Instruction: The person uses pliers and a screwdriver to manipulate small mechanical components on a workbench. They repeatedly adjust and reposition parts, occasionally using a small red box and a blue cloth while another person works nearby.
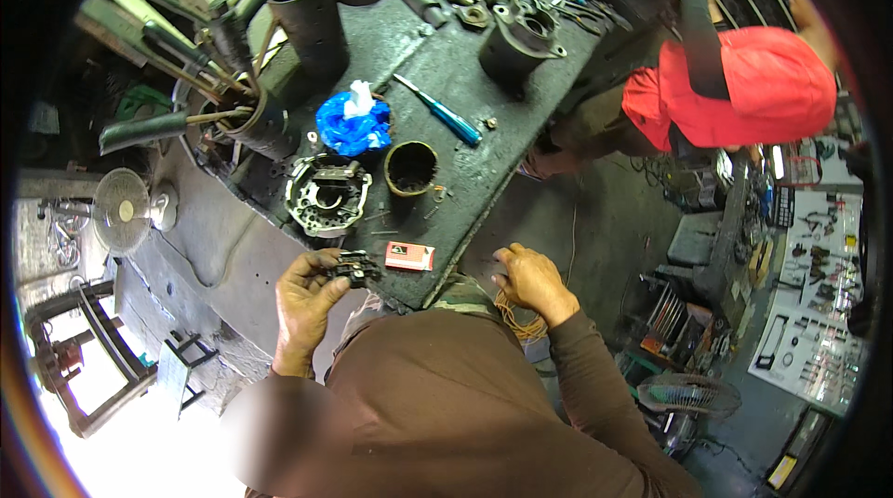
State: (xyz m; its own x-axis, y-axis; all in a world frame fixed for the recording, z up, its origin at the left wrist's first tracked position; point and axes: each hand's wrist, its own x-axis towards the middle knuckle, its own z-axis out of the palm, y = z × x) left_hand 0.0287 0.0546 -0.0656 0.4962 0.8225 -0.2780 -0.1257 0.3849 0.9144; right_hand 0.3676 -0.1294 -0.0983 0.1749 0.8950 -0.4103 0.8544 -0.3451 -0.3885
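My left hand [305, 298] is closed around a small dark, greasy metal part [353, 268], held between thumb and fingers just off the near corner of the workbench [405, 289]. My right hand [535, 282] hovers over or rests by my right thigh, back upward. Its fingers are loosely curled, thumb and forefinger apart, and no object shows in it. Between the hands, a small red-and-white box [409, 256] lies on the bench corner. Beyond the left hand sits an open metal casting [327, 196], beside a round metal can [410, 169] and small loose pins.
A blue-handled screwdriver [451, 119] and a blue plastic bag [353, 126] lie farther up. Cylinders [310, 28], a flanged housing [516, 47] and a pot of tools [260, 121] crowd the bench. A person in red [753, 84] works at right; a standing fan [126, 210] is left.
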